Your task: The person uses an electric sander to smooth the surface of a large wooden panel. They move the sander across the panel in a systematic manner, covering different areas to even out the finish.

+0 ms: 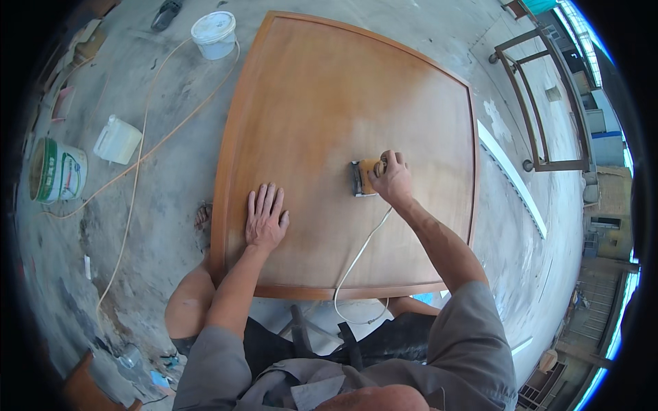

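Note:
A large brown wooden panel (pixel 322 89) with a raised frame lies in front of me. On its middle sits a yellow sander (pixel 367 178) with a dark pad edge, and my right hand (pixel 392 179) is wrapped round its body. From the sander a pale hose (pixel 363 246) curves down over the panel's near edge. My left hand (pixel 266 218) rests flat on the panel's left part, fingers stretched out, holding nothing. Toward the right and upper right the wood looks paler and dusty; on the left it is a deeper brown.
To the left on the concrete floor stand a white lidded bucket (pixel 214 38), a whitish jug (pixel 118 140) and a green-and-white pail (pixel 62 170). An orange hose (pixel 168 133) loops among them. At right are a white strip (pixel 514 179) and a wheeled metal frame (pixel 534 109).

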Action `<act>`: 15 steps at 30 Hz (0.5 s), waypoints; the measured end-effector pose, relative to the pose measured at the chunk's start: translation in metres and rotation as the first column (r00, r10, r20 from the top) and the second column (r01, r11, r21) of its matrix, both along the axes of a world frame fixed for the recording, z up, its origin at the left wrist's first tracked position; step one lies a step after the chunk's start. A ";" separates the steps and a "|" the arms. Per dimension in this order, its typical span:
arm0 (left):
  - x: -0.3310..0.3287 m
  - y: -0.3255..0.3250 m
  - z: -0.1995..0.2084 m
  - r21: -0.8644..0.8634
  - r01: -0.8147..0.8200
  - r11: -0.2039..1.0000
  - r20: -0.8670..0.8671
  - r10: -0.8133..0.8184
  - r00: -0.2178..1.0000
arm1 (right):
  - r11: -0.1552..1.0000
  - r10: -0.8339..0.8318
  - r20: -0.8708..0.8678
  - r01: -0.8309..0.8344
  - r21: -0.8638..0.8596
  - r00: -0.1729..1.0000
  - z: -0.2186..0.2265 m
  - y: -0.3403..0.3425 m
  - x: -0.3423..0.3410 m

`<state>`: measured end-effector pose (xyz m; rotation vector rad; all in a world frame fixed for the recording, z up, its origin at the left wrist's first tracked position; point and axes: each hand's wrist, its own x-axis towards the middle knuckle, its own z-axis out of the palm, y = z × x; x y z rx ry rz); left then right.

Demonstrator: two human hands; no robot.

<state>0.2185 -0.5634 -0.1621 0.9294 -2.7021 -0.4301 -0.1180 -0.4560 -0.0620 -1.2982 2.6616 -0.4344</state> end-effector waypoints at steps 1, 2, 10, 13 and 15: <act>0.000 0.000 -0.001 -0.003 0.000 1.000 -0.001 0.000 1.000 | 1.000 -0.004 -0.014 0.004 -0.005 1.000 -0.001 -0.005 -0.006; -0.001 0.001 -0.001 -0.001 0.000 1.000 -0.004 0.000 1.000 | 1.000 -0.012 -0.027 0.012 -0.011 1.000 -0.003 -0.015 -0.016; -0.003 0.002 0.004 -0.022 0.008 1.000 -0.024 -0.008 1.000 | 0.989 -0.144 -0.076 0.146 0.027 0.987 0.003 -0.112 -0.079; -0.002 0.002 0.005 -0.028 0.000 1.000 -0.017 0.000 1.000 | 0.988 -0.148 -0.059 0.150 0.042 0.987 0.004 -0.122 -0.070; -0.004 0.002 0.003 -0.027 0.002 1.000 -0.011 -0.002 1.000 | 0.994 -0.109 -0.090 0.111 0.015 0.990 -0.002 -0.113 -0.053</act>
